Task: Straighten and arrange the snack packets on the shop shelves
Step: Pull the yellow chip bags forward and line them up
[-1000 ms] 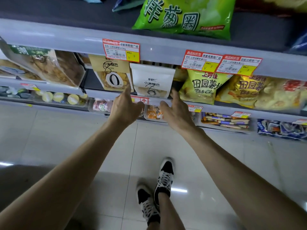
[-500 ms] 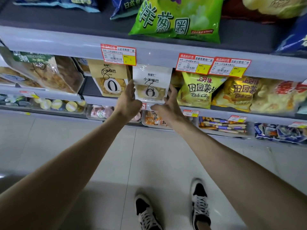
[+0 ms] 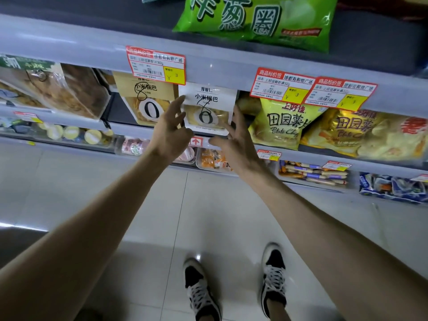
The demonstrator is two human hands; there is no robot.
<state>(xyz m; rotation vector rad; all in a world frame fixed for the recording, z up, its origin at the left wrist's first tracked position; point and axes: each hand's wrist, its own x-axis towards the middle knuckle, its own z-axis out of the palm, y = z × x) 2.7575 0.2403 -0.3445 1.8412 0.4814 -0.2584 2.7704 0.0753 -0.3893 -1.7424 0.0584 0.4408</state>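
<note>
The white packet (image 3: 209, 105) is a flat, matte pouch with squared corners, black characters and a yellowish panel bearing a black ring on a white oval. It stands upright at the front lip of the middle shelf (image 3: 129, 130), with a red-and-yellow price tag (image 3: 155, 64) at its 11 o'clock.

My left hand (image 3: 170, 135) is at its 9 o'clock edge, fingers spread and loose, the index tip up by the top left corner. My right hand (image 3: 235, 140) is at its 3 o'clock edge, fingers likewise spread, pinching nothing. I cannot tell whether my fingertips actually touch the pouch.

At 9 o'clock, past my left hand, stands a kraft-brown packet (image 3: 143, 98) of the same design. At 3 o'clock a glossy, puffy yellow crisp bag (image 3: 284, 123) leans. At 1 o'clock, on the shelf above, lies a shiny green bag (image 3: 254, 24).

The shelf edges are smooth pale grey. At 6 o'clock the floor (image 3: 69, 181) is glossy pale tile, with my black-and-white laced shoes (image 3: 201, 294) on it.
</note>
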